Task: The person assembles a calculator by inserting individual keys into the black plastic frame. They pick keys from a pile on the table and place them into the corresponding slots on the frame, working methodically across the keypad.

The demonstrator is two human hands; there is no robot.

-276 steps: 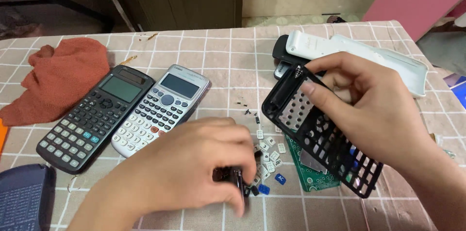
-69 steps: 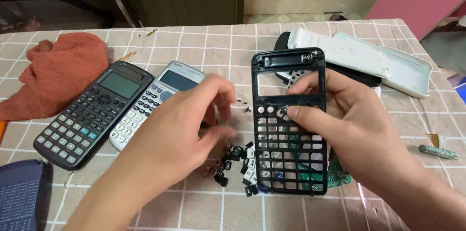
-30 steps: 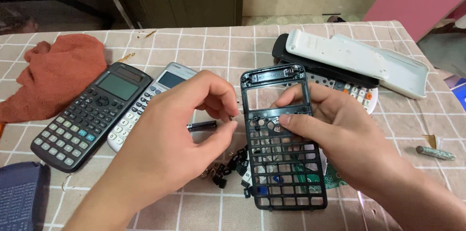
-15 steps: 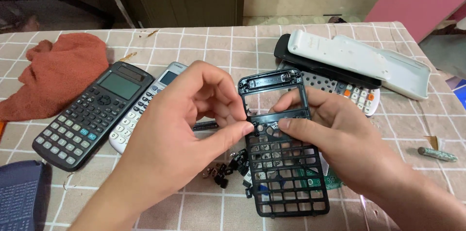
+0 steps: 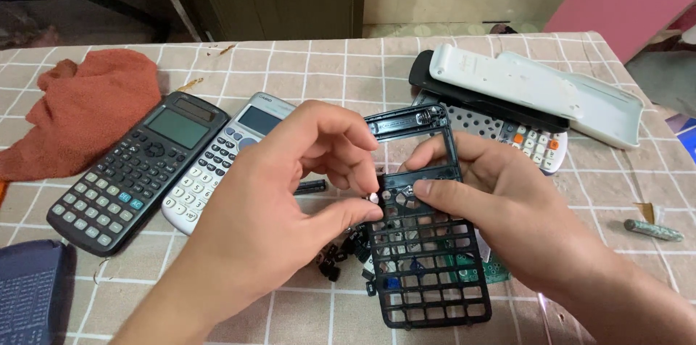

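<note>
My right hand (image 5: 500, 207) grips a black calculator front frame (image 5: 428, 251), an empty grid of key holes with an open display window at its top. My left hand (image 5: 283, 200) pinches a small white key (image 5: 374, 198) between thumb and fingertips, right at the frame's upper left edge. Several loose black keys (image 5: 339, 252) lie on the table under the frame. A green circuit board (image 5: 497, 269) peeks out beneath its right side.
A black calculator (image 5: 138, 167) and a silver-white calculator (image 5: 217, 164) lie side by side at left, next to an orange cloth (image 5: 87, 109). White and black casings (image 5: 536, 88) and a key mat (image 5: 525, 140) lie at back right. A small battery (image 5: 652, 230) rests at right, a dark blue cover (image 5: 29, 294) at lower left.
My left hand rose from the loose keys on the table to the frame, now pinching a small white key at its edge. My right hand shifted the frame slightly lower.
</note>
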